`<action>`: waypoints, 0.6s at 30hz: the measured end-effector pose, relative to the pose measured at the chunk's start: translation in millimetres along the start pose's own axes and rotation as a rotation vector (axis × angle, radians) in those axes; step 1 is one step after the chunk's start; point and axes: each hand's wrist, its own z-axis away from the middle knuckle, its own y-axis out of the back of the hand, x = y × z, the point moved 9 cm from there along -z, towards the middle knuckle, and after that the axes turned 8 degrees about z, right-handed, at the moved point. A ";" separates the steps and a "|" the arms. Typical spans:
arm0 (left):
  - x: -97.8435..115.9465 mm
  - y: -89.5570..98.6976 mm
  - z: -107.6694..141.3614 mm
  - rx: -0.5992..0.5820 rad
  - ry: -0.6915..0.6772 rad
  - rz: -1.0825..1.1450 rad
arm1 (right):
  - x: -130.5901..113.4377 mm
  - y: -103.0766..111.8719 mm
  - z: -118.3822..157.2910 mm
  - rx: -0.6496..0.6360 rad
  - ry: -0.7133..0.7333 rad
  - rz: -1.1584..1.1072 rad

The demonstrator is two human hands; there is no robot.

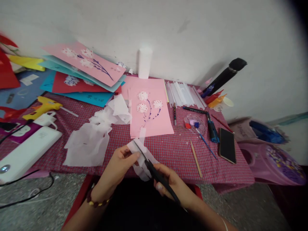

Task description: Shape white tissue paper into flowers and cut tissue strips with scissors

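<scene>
Thin white tissue paper (143,150) is pinched between the thumb and fingers of my left hand (122,160), near the table's front edge. My right hand (170,183) grips a pair of black-handled scissors (160,178), whose blades lie across the tissue. Part of the handles is hidden by my fingers. Just beyond my hands lies a pink card (156,122) with three speckled white tissue flowers and painted stems. To its left are crumpled and flat sheets of white tissue (86,144).
At the left are stacked decorated cards (86,64), a yellow glue gun (43,107) and a white power strip (31,154). At the right lie clear glue sticks (184,94), a paint palette (195,124), a blue brush (207,144), a wooden stick (196,158) and a phone (227,145).
</scene>
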 end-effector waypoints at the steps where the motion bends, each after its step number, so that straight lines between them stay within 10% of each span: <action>1: 0.2 -0.2 0.3 0.005 -0.010 0.010 | 2.0 -0.4 0.2 0.006 -0.016 -0.002; 10: 11.7 -7.7 8.9 0.111 -0.184 0.205 | -6.0 -5.6 -10.2 0.024 -0.003 -0.034; 18: -12.8 -14.9 10.1 -0.037 0.114 0.122 | -19.1 -12.3 -16.8 -0.052 0.049 -0.041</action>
